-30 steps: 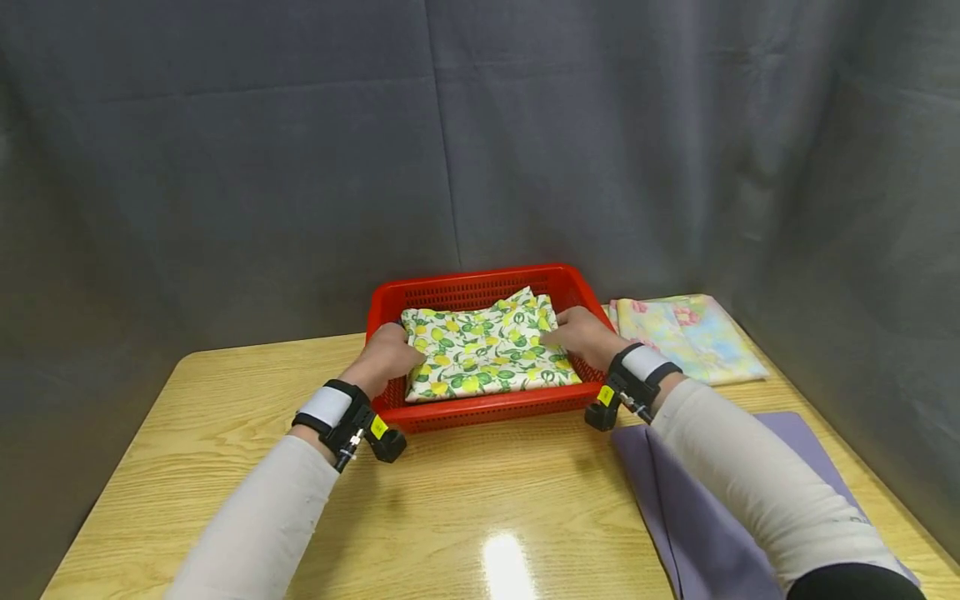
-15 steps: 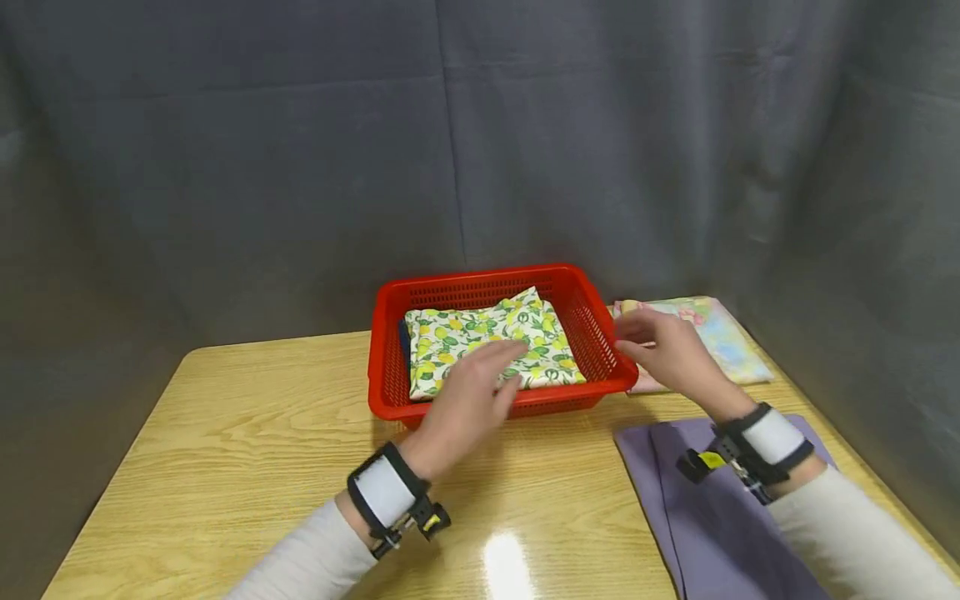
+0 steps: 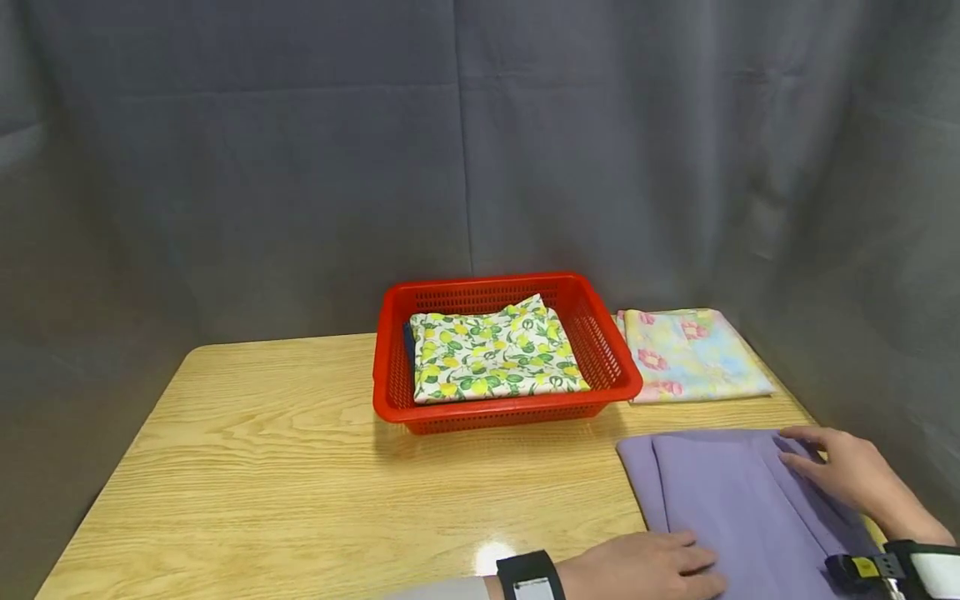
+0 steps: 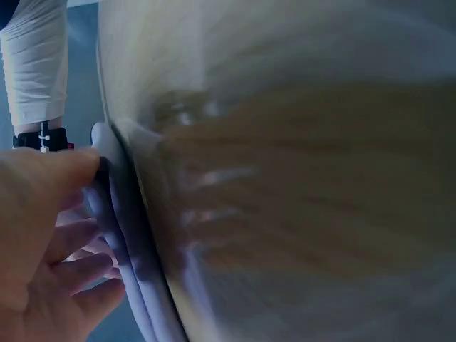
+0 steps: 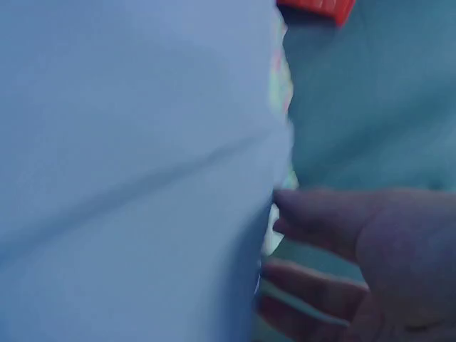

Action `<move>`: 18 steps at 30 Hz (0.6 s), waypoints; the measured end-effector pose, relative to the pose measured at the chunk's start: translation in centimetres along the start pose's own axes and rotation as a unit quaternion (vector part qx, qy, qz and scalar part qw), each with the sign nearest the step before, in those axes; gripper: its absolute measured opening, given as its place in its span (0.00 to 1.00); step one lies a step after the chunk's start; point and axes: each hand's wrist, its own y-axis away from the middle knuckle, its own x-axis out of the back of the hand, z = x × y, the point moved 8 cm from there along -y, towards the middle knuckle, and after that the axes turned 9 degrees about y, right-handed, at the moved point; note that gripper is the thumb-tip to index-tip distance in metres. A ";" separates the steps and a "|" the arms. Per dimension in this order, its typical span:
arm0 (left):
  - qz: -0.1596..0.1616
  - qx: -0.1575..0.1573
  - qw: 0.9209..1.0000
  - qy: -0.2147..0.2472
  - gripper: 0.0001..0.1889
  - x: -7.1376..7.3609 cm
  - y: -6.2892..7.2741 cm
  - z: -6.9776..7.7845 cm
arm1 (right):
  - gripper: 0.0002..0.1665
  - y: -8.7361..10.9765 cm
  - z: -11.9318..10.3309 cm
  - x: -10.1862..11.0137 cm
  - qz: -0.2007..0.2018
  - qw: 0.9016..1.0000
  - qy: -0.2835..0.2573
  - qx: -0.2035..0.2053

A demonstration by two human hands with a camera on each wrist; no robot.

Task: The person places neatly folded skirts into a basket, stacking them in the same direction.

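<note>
A folded purple cloth (image 3: pixel 738 508) lies on the near right of the table. My left hand (image 3: pixel 637 568) rests on its left part, fingers loosely bent. In the left wrist view, the thumb (image 4: pixel 78 167) and fingertips meet the purple layers (image 4: pixel 132 242). At the far right edge my right hand (image 3: pixel 855 467) touches the cloth, thumb and fingers apart. The right wrist view has those fingers (image 5: pixel 313 292) along the cloth's edge, tips partly hidden. Inside the red basket (image 3: pixel 495 414) sits a folded lemon-print cloth (image 3: pixel 495 354), away from both hands.
A folded pastel flowered cloth (image 3: pixel 693 354) lies right of the basket. Dark navy fabric (image 3: pixel 408 342) peeks out at the lemon cloth's left side. Grey curtains (image 3: pixel 315 183) stand behind and beside the wooden table (image 3: pixel 285 467).
Both hands have left the lemon-print cloth in the basket and come right and nearer, onto the purple cloth. The lemon-print cloth stays in the basket.
</note>
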 end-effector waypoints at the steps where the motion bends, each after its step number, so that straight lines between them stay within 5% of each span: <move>1: -0.021 -0.006 1.000 0.002 0.22 -0.5 -0.3 0.2 | 0.28 0.3 0.5 -0.5 -0.009 1.000 -0.001 0.000; 7: -0.091 0.007 0.994 0.054 0.24 -1.2 -0.9 0.0 | 0.29 0.7 1.5 -1.9 -0.025 1.000 -0.001 -0.005; 18: -0.097 0.021 0.994 0.044 0.19 -0.9 -0.5 0.1 | 0.27 1.1 0.4 -1.8 -0.009 1.000 -0.001 0.024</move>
